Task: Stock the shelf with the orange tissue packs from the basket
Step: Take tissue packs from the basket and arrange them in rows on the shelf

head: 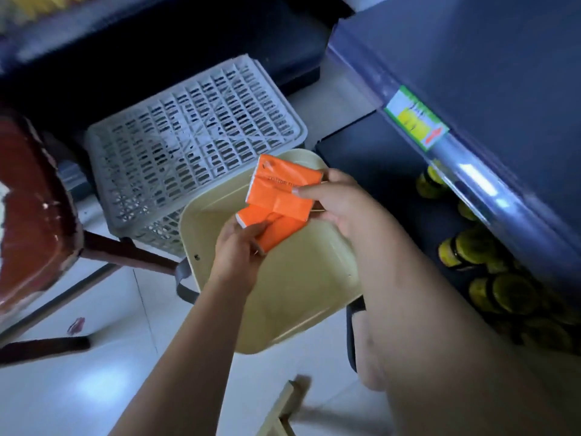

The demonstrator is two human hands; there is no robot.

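At the far left stands a red-brown chair seat (28, 199) on dark legs, on a white tiled floor (94, 388). Just right of it a pale grey slotted plastic crate (195, 133) lies tilted, its near corner touching or overlapping the rim of a cream basket (301, 294) that sits on the floor in the middle of the scene, with dark handles at its left and right sides. The left hand (239, 250) reaches in from the near side and pinches the near edge of the lower orange tissue pack (276, 231) between thumb and curled fingers. That pack is held above the far part of the basket and touches the upper orange tissue pack (276, 187), which lies partly over it. The right hand (336, 199) grips the right end of the upper pack, thumb laid across its top face. Further right runs the dark blue shelf (471, 73), whose clear front rail carries a green and yellow price label (415, 121). On the lower level beneath it stand yellow-lidded jars (490, 272), well apart from the two packs.
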